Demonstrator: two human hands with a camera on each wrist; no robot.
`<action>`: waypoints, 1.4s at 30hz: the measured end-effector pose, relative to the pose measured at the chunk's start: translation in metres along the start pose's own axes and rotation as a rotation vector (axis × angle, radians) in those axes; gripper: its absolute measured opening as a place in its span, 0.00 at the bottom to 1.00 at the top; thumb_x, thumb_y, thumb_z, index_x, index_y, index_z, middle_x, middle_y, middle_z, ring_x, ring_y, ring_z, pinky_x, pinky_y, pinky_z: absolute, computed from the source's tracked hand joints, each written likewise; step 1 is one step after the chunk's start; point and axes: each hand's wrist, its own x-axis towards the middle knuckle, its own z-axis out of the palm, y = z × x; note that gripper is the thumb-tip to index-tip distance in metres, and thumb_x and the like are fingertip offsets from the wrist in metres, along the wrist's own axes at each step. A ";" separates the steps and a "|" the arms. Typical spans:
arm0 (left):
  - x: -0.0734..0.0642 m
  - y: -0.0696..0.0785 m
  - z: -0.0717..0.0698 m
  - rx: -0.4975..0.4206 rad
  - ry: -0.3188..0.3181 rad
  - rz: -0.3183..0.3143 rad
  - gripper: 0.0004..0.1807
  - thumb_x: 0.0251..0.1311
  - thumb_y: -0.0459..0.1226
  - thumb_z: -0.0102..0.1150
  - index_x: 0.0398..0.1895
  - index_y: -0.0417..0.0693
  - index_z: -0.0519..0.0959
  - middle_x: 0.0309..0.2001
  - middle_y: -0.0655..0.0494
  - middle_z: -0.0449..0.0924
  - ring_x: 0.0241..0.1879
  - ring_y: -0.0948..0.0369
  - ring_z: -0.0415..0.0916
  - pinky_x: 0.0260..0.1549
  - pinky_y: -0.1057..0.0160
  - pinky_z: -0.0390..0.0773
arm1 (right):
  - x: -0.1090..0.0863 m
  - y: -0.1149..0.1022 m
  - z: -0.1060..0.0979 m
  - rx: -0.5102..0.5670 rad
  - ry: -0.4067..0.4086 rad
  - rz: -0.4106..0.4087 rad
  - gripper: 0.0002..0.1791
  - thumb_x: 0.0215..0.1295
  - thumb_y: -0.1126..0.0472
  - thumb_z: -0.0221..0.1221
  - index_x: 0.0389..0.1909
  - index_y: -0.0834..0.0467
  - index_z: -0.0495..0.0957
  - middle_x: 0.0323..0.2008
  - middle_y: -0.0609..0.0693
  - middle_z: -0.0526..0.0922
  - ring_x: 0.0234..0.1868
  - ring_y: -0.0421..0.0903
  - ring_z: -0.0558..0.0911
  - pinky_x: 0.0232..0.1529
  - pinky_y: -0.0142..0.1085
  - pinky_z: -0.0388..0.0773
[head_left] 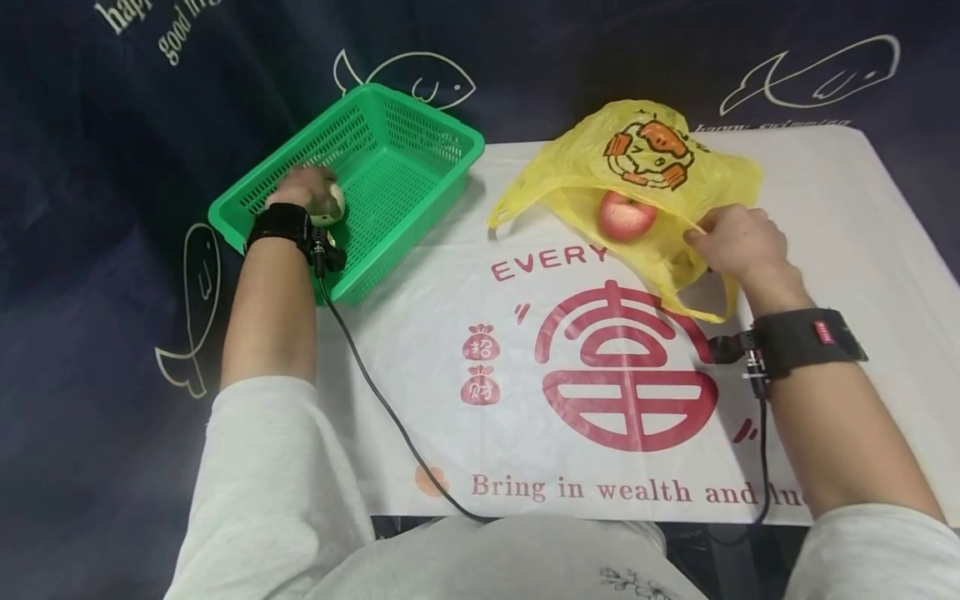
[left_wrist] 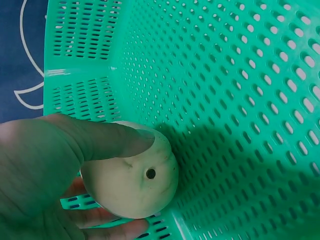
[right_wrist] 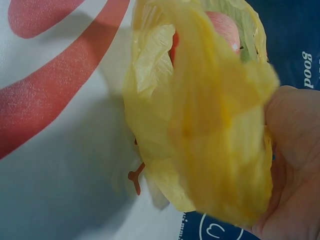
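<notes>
Inside the green basket, my left hand (head_left: 303,190) grips a pale, round, cream-coloured fruit (left_wrist: 131,182). Its thumb lies across the top of the fruit and the fingers curl below; a small dark pit shows on the near side. To the right, my right hand (head_left: 742,242) pinches the edge of a yellow plastic bag (head_left: 585,154) and holds its mouth open. A red apple (head_left: 627,217) shows in the mouth of the bag. In the right wrist view, the bag's yellow film (right_wrist: 215,150) partly covers the apple (right_wrist: 225,30).
The green perforated basket (head_left: 408,229) stands at the left edge of the table, tilted in the head view. A white tablecloth (head_left: 420,350) with red print covers the table. Dark blue fabric with fish drawings hangs behind. A black cable (head_left: 375,392) runs from the left wrist strap.
</notes>
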 end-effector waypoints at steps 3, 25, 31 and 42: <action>-0.002 -0.003 0.003 -0.007 0.016 0.015 0.38 0.62 0.37 0.54 0.73 0.39 0.52 0.69 0.30 0.49 0.66 0.33 0.48 0.58 0.38 0.61 | -0.001 0.000 0.002 0.003 -0.006 0.001 0.30 0.66 0.44 0.51 0.51 0.69 0.76 0.32 0.61 0.79 0.32 0.57 0.71 0.28 0.46 0.64; -0.064 0.076 -0.042 -0.105 0.289 0.140 0.41 0.57 0.48 0.61 0.73 0.59 0.56 0.68 0.40 0.55 0.61 0.43 0.58 0.52 0.39 0.66 | 0.001 -0.005 -0.001 -0.005 -0.004 -0.046 0.30 0.67 0.44 0.49 0.54 0.67 0.75 0.47 0.67 0.77 0.42 0.61 0.72 0.36 0.54 0.69; -0.065 0.116 -0.036 -0.127 0.313 0.274 0.39 0.56 0.47 0.63 0.72 0.59 0.59 0.68 0.43 0.56 0.64 0.45 0.56 0.57 0.42 0.63 | -0.004 -0.006 -0.001 -0.005 0.001 -0.023 0.30 0.68 0.44 0.49 0.54 0.67 0.75 0.41 0.63 0.78 0.37 0.59 0.72 0.31 0.48 0.67; -0.062 0.211 0.009 -0.046 0.246 0.540 0.38 0.53 0.45 0.67 0.68 0.61 0.64 0.61 0.50 0.64 0.57 0.55 0.62 0.55 0.55 0.67 | -0.010 -0.008 -0.004 0.005 0.037 -0.004 0.29 0.67 0.45 0.49 0.53 0.67 0.76 0.41 0.63 0.78 0.37 0.58 0.72 0.31 0.46 0.67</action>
